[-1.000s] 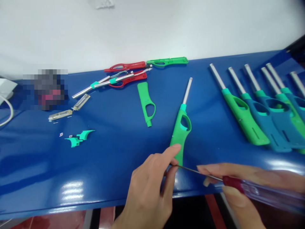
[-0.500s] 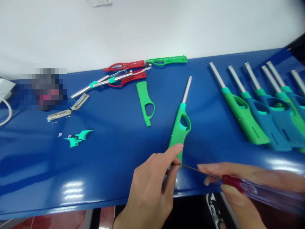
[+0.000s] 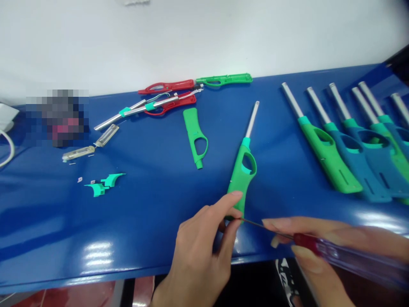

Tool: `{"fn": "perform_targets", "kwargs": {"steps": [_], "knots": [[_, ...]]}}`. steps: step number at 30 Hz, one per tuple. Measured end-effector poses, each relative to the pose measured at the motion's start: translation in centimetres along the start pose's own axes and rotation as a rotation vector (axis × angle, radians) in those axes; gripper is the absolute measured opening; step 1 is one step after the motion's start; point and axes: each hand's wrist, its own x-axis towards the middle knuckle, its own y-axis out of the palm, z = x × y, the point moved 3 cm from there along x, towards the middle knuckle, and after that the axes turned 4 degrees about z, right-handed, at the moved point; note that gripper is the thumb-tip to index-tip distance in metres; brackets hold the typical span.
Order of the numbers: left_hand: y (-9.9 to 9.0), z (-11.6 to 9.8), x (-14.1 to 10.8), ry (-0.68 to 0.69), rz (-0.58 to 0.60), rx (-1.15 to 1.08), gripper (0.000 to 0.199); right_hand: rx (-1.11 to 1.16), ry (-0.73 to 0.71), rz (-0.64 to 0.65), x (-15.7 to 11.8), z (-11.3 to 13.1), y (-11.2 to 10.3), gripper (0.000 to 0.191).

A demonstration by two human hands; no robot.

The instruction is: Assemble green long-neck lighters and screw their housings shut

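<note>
My left hand (image 3: 203, 247) grips the lower end of a green gas lighter (image 3: 239, 175) with a metal barrel, which lies on the blue table pointing away from me. In my right hand (image 3: 332, 251) is a screwdriver (image 3: 308, 243) with a red and clear purple handle. Its thin shaft reaches left to the butt of the lighter, where the tip meets my left fingertips; exactly where it touches is hidden. A loose green handle shell (image 3: 194, 136) lies beyond my left hand, left of the lighter.
Several green and blue lighters (image 3: 329, 155) line the right side. At the back lie red shells (image 3: 166, 86), a green half shell (image 3: 223, 80) and metal barrels (image 3: 137, 108). Clear fuel tanks (image 3: 107, 135) and teal triggers (image 3: 104, 184) sit left on the blue table (image 3: 143, 230).
The screwdriver and my right hand have shifted very slightly left. My left hand keeps its hold on the lighter, with only a tiny movement of the fingers.
</note>
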Motion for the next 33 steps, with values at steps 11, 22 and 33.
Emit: {"fn": "perform_targets", "kwargs": {"steps": [11,22,33], "knots": [[-0.7,-0.2,-0.1,0.004,0.0,0.102,0.044,0.113,0.059,-0.149,0.2,1.7,2.0,0.028],[-0.3,0.5,0.0,0.026,-0.01,0.201,0.038,0.027,0.034,-0.047,0.7,1.5,2.0,0.026],[-0.3,0.7,0.2,-0.004,-0.037,0.139,0.03,-0.04,0.006,-0.012,1.1,1.6,2.1,0.023]]}}
